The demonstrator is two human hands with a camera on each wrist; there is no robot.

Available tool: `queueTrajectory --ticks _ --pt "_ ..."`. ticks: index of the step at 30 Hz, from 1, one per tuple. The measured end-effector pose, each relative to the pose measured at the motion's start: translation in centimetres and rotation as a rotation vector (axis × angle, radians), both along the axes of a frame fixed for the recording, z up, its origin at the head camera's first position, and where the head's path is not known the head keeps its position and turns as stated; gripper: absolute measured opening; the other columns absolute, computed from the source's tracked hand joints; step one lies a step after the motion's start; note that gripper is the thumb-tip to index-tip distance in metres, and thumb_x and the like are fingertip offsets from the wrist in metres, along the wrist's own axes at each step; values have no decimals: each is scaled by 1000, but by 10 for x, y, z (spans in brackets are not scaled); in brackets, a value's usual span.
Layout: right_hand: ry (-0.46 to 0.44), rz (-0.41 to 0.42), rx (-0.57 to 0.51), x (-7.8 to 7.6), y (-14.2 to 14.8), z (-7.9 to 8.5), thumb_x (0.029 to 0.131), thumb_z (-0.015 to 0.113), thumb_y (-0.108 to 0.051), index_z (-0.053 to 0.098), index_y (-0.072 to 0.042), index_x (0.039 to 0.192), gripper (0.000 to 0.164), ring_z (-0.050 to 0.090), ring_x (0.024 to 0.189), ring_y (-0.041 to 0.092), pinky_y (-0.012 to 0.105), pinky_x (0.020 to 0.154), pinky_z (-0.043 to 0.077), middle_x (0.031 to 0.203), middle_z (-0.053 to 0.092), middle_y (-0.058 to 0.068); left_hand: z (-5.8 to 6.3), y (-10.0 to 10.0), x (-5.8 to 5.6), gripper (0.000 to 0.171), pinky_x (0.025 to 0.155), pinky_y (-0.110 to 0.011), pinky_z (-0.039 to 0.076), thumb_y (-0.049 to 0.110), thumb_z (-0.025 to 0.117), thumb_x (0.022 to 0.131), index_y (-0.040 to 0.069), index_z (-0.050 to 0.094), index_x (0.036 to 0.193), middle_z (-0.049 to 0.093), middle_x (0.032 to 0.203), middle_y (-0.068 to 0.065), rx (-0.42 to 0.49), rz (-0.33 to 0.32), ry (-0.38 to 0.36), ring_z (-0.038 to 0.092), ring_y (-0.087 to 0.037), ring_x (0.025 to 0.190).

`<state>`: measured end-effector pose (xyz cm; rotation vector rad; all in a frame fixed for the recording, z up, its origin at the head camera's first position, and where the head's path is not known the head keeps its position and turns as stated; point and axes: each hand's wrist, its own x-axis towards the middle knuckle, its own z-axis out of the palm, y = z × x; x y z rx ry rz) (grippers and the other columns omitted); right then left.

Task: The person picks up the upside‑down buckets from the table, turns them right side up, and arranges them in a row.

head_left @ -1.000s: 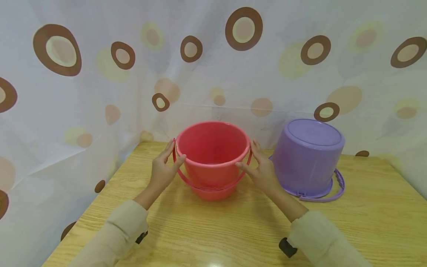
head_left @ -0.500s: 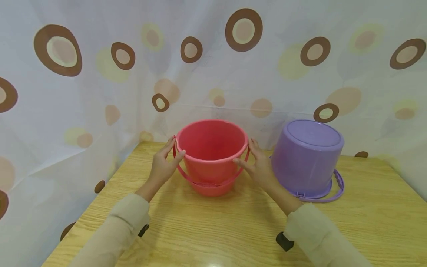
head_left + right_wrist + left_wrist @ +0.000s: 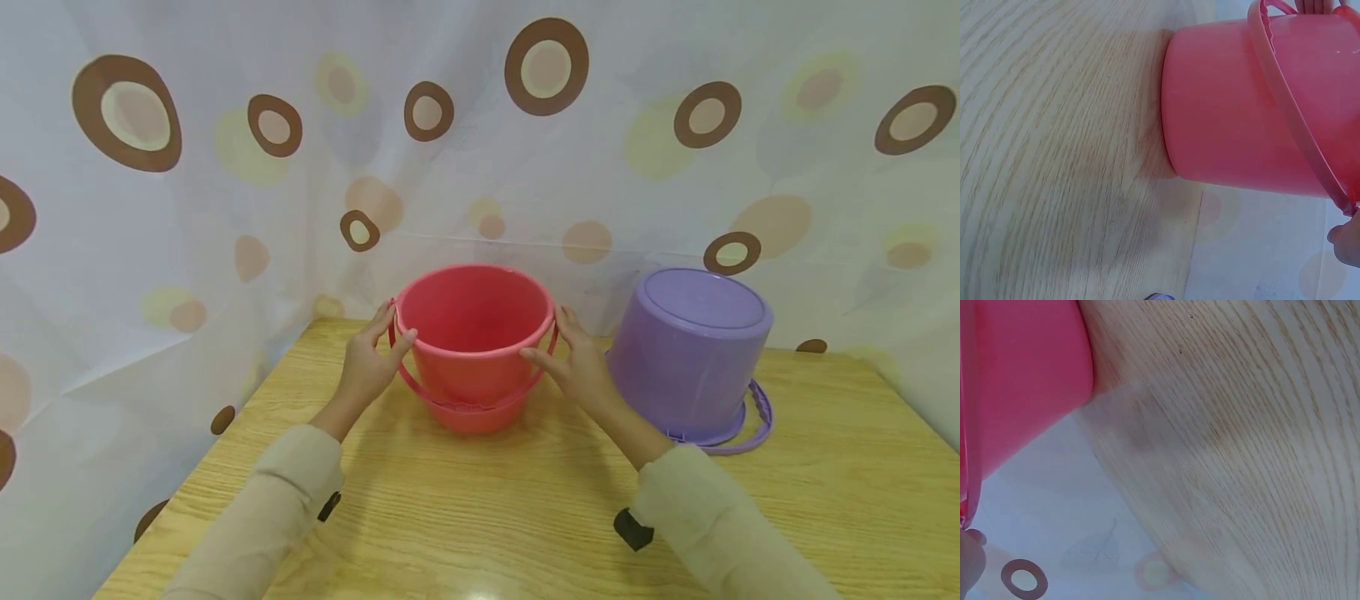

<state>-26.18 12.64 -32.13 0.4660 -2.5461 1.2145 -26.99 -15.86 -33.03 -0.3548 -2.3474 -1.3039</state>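
Note:
A pinkish-red bucket (image 3: 472, 379) stands upright with its mouth up in the middle of the head view. Its handle (image 3: 468, 407) hangs down across the front. My left hand (image 3: 367, 364) holds the rim's left side, thumb at the front edge and fingers along the outside by the handle joint. On the opposite side my right hand (image 3: 583, 364) holds the rim in the same way. The bucket's side also fills part of the left wrist view (image 3: 1029, 381) and of the right wrist view (image 3: 1235, 106), where only bits of the hands show.
A purple bucket (image 3: 686, 367) stands upside down on the wooden table (image 3: 465, 517), right of my right hand, its handle (image 3: 763, 417) lying out to the right. Behind the table hangs a white curtain (image 3: 480, 183) with brown ring prints.
The red bucket has shifted a little away from me toward the curtain, both hands moving with it. The purple bucket has stayed in place.

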Motion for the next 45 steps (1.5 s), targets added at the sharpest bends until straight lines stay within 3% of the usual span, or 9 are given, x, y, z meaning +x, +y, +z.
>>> queueTrajectory --ticks 10,16,19,22,26,31,40,45 --pt "11 5 -1 -4 1 0 82 69 -31 22 4 145 86 19 141 37 50 113 23 151 20 24 1 1 -2 56 109 -43 33 24 59 90 -4 42 136 37 145 -18 -15 3 12 33 -29 137" --pt "52 -25 -50 0 4 -4 80 72 -28 30 0 143 81 24 140 35 49 111 27 149 28 21 2 4 1 55 109 -43 33 25 58 90 -4 43 135 40 143 -19 -20 25 19 35 -30 136" --pt "155 -68 -73 3 7 -7 77 75 -23 41 0 138 74 37 133 34 47 107 35 141 41 21 2 5 5 53 108 -45 35 23 58 90 -4 45 133 44 140 -20 -16 70 61 40 -32 133" --pt "278 -110 -85 6 12 -9 74 78 -17 52 3 128 63 50 121 35 46 100 43 127 55 22 2 5 9 49 106 -47 38 19 60 88 -6 51 129 51 133 -22 -9 116 147 46 -35 127" --pt "332 -134 -72 10 20 -11 72 78 -13 63 5 116 49 60 108 38 48 91 49 112 64 23 1 6 12 42 101 -48 42 13 63 85 -9 57 120 58 123 -25 -8 142 270 54 -37 118" --pt "340 -117 0 17 31 -14 75 75 -14 65 5 111 42 62 104 37 48 89 50 109 67 21 -1 5 18 38 97 -49 46 10 64 82 -10 61 114 62 116 -25 -45 138 360 58 -38 112" --pt "405 -96 42 31 44 -19 74 75 -10 65 4 111 40 63 100 35 48 87 50 105 68 19 -6 11 39 41 98 -54 43 12 64 83 -4 59 121 52 131 -22 -60 106 332 48 -38 122" --pt "424 -78 65 40 52 -22 76 73 -7 61 5 117 44 62 102 36 49 87 48 106 68 18 -9 17 48 45 96 -55 44 10 65 81 -5 57 122 50 133 -23 -57 70 369 46 -39 123"
